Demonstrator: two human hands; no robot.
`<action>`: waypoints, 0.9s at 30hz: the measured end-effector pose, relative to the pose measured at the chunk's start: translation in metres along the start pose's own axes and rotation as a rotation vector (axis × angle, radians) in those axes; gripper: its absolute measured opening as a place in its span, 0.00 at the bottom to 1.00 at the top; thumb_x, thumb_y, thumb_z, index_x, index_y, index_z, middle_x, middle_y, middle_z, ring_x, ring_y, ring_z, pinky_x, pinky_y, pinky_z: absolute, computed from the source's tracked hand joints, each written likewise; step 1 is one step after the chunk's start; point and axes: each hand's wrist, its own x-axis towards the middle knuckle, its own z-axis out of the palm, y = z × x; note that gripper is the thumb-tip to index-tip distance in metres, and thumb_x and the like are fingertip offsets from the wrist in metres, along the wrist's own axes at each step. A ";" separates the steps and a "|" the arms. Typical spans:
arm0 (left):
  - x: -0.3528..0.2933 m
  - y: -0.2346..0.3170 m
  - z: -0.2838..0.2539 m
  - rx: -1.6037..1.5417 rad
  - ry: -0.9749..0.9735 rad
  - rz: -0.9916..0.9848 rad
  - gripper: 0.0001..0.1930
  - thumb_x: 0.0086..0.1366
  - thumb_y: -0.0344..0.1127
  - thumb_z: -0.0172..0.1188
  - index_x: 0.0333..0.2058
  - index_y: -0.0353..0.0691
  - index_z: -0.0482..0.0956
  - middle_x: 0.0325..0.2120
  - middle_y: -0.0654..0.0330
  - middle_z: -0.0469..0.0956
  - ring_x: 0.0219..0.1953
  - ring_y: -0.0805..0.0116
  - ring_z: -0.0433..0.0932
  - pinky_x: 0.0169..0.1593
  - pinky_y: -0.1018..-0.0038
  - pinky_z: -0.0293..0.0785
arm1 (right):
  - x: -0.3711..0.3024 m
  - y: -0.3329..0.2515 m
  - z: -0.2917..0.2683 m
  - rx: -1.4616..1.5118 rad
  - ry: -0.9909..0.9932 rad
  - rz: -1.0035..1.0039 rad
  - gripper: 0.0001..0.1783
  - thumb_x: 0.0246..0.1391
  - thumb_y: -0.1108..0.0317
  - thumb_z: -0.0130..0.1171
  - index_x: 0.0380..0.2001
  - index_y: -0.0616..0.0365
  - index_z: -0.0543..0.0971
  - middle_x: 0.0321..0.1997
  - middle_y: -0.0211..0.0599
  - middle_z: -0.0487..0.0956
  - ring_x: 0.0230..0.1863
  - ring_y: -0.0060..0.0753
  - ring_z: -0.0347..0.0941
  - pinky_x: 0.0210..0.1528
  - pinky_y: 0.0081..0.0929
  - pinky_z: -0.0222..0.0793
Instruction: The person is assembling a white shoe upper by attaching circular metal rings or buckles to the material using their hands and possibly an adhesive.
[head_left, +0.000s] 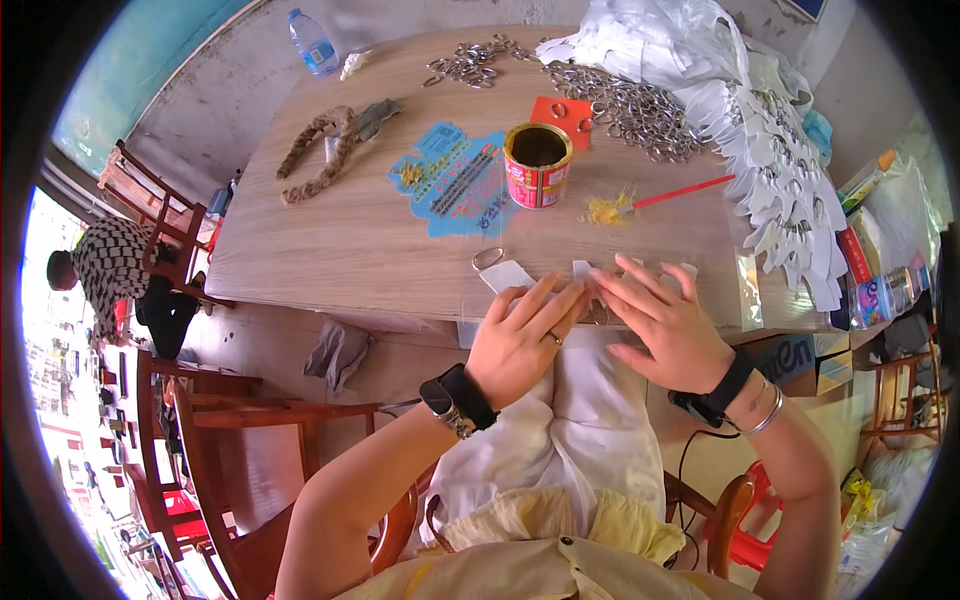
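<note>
Left hand (pixel 512 348): fingers bent over the tabletop's (pixel 340 265) near edge; cannot tell whether they pinch anything.
Right hand (pixel 675 332): fingers spread wide, thumb apart, fingertips near the left's.
White pieces (pixel 508 276): at the near edge, partly under the fingers.
Metal ring (pixel 488 259): just beyond the left fingers.
Tin (pixel 538 180): farther in, left of the brush (pixel 685 190).

A flat white piece (pixel 508 277) is lying aslant on the surface (pixel 330 250) before you, its near end disappearing under your left hand (pixel 523 345). An oval silver ring (pixel 488 259) is resting just beside its far end. A smaller white piece (pixel 581 268) is showing between your left and right hand (pixel 665 325) fingertips.
</note>
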 end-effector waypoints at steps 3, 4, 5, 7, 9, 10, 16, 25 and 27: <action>0.000 0.000 0.002 0.009 0.021 0.004 0.25 0.51 0.32 0.61 0.51 0.44 0.75 0.52 0.67 0.70 0.55 0.67 0.67 0.51 0.68 0.66 | -0.001 -0.002 -0.002 -0.015 -0.005 0.012 0.32 0.46 0.55 0.61 0.53 0.59 0.71 0.68 0.27 0.58 0.69 0.32 0.50 0.62 0.46 0.46; -0.001 0.001 0.002 0.007 0.007 -0.002 0.25 0.51 0.32 0.60 0.51 0.45 0.75 0.52 0.67 0.70 0.55 0.67 0.67 0.51 0.68 0.66 | -0.001 -0.004 -0.002 -0.009 -0.012 0.018 0.33 0.45 0.55 0.62 0.54 0.59 0.71 0.68 0.27 0.58 0.69 0.32 0.50 0.62 0.46 0.46; -0.001 0.001 -0.001 0.005 -0.008 -0.008 0.25 0.51 0.31 0.60 0.51 0.45 0.75 0.52 0.67 0.70 0.55 0.66 0.67 0.51 0.67 0.66 | -0.001 -0.005 -0.002 -0.003 -0.019 0.023 0.33 0.45 0.55 0.62 0.54 0.58 0.71 0.68 0.26 0.58 0.69 0.31 0.50 0.62 0.46 0.46; 0.000 0.002 -0.002 0.008 -0.021 -0.015 0.25 0.51 0.31 0.59 0.51 0.44 0.75 0.52 0.67 0.70 0.55 0.65 0.67 0.52 0.67 0.66 | -0.001 -0.004 0.002 -0.048 -0.013 0.028 0.32 0.45 0.57 0.63 0.53 0.58 0.72 0.67 0.25 0.59 0.68 0.31 0.51 0.62 0.46 0.46; -0.001 0.004 -0.003 0.016 -0.022 -0.024 0.24 0.52 0.30 0.57 0.52 0.44 0.75 0.52 0.67 0.70 0.55 0.64 0.67 0.52 0.67 0.66 | -0.001 -0.004 0.007 -0.095 0.009 0.032 0.29 0.46 0.59 0.61 0.53 0.57 0.72 0.66 0.25 0.60 0.68 0.30 0.53 0.62 0.45 0.47; 0.001 0.006 -0.004 0.031 -0.033 -0.032 0.24 0.52 0.30 0.56 0.52 0.43 0.74 0.52 0.66 0.70 0.55 0.64 0.67 0.52 0.67 0.66 | -0.002 -0.004 0.009 -0.121 0.028 0.034 0.28 0.47 0.61 0.60 0.53 0.57 0.72 0.66 0.25 0.61 0.67 0.30 0.54 0.62 0.44 0.47; 0.005 0.026 -0.002 0.041 -0.046 -0.125 0.23 0.53 0.29 0.53 0.51 0.36 0.73 0.54 0.60 0.68 0.57 0.61 0.66 0.54 0.65 0.66 | 0.001 -0.008 0.018 -0.169 0.131 0.061 0.20 0.52 0.68 0.52 0.49 0.59 0.75 0.63 0.27 0.65 0.67 0.30 0.56 0.62 0.42 0.47; 0.015 0.041 0.004 0.043 -0.010 -0.167 0.21 0.55 0.31 0.53 0.48 0.29 0.72 0.53 0.49 0.66 0.55 0.56 0.69 0.55 0.65 0.67 | 0.012 -0.013 0.016 -0.051 0.186 0.026 0.15 0.48 0.71 0.51 0.38 0.67 0.78 0.60 0.38 0.68 0.64 0.36 0.58 0.59 0.43 0.52; 0.013 0.040 0.007 0.013 0.007 -0.169 0.21 0.54 0.31 0.54 0.48 0.29 0.72 0.54 0.48 0.66 0.55 0.55 0.69 0.55 0.64 0.67 | 0.012 -0.013 0.017 -0.018 0.192 0.023 0.15 0.47 0.71 0.52 0.38 0.68 0.78 0.59 0.40 0.69 0.63 0.36 0.59 0.59 0.43 0.52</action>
